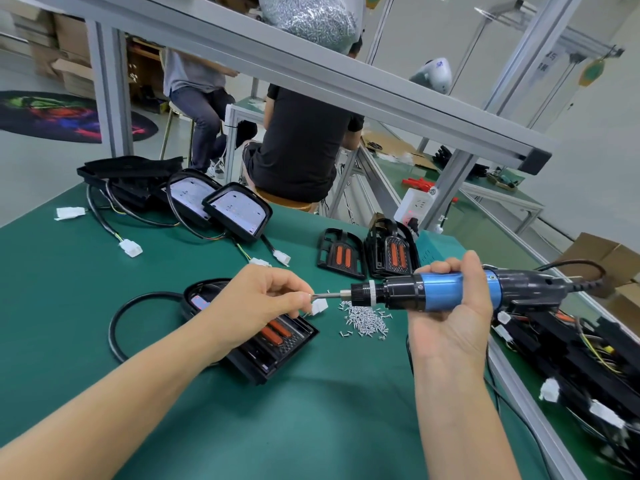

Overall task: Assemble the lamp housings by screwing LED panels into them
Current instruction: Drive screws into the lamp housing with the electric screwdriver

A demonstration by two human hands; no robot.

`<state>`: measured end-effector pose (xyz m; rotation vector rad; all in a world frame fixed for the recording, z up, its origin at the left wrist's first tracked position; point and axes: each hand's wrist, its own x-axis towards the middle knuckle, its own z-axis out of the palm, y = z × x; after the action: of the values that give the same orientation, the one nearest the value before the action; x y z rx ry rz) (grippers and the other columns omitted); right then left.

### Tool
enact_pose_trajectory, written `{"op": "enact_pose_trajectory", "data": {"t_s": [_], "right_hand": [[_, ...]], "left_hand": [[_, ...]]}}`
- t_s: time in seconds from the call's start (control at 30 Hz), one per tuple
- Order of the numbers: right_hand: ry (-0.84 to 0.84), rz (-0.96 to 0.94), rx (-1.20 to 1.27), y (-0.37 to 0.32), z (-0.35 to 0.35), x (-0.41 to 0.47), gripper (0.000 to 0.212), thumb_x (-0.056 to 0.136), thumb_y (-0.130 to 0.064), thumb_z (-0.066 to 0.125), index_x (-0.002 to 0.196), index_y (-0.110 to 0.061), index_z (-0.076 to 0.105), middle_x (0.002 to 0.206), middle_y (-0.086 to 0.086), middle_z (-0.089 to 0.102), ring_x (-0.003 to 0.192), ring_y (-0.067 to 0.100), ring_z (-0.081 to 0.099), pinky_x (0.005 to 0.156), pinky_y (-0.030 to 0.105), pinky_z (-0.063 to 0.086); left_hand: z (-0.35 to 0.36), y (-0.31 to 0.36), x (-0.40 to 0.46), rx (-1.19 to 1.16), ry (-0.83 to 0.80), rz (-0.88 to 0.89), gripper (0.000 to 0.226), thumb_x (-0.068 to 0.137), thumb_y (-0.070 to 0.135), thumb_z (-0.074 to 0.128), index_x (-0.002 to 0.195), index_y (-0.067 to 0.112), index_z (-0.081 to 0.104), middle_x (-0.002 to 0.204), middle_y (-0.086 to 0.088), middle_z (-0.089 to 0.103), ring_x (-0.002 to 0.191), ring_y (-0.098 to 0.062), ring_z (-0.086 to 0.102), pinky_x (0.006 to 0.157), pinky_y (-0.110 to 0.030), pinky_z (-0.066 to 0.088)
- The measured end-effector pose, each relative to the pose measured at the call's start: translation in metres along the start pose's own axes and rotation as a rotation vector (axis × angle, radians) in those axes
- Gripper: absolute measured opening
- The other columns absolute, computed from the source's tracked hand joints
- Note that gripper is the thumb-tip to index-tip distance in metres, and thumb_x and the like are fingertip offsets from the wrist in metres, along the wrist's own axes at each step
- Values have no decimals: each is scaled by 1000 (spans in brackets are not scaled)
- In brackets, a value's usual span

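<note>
Green mat (pixel 311 410); screw at left fingers (pixel 306 297).

Your housing (pixel 277 355), black with two orange lenses, lies flat on the green table (pixel 311 427), its black cable (pixel 116 327) looped to its left. Loose silver screws (pixel 365 318) are heaped just to its right. Two housings with white LED panels (pixel 239 211) lie farther back, tilted.
</note>
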<state>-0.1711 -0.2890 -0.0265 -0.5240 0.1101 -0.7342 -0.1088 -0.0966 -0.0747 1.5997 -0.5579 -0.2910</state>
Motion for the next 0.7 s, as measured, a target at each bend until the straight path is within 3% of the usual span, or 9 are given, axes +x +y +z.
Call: {"op": "enact_pose_trajectory", "data": {"t_s": [0.3,0.5,0.7], "right_hand": [[-50,7,-12,12,12,-5,30,65,-14,74,87,-19,54,64,-6,59,55,7,58,62,22,53],[-73,31,-13,27,23,-10,31,66,-13,72,89,-19,53,65,-6,57,56,8,56,65,22,53],[-150,64,-13,47,39,-18,34,66,-12,74,92,-19,53,66,-7,58,56,7,57,67,21,52]], "left_hand": [[-14,-3,-5,-39,63,-7,14,80,5,70,72,15,75,74,-10,72,60,-8,57,65,-16,49],[-30,-6,-11,8,92,25,11,79,8,72,71,15,75,56,4,62,52,-5,51,54,-10,39],[-56,-8,-19,68,122,40,7,79,18,71,73,16,73,65,-9,66,59,-9,53,60,-19,42]]}}
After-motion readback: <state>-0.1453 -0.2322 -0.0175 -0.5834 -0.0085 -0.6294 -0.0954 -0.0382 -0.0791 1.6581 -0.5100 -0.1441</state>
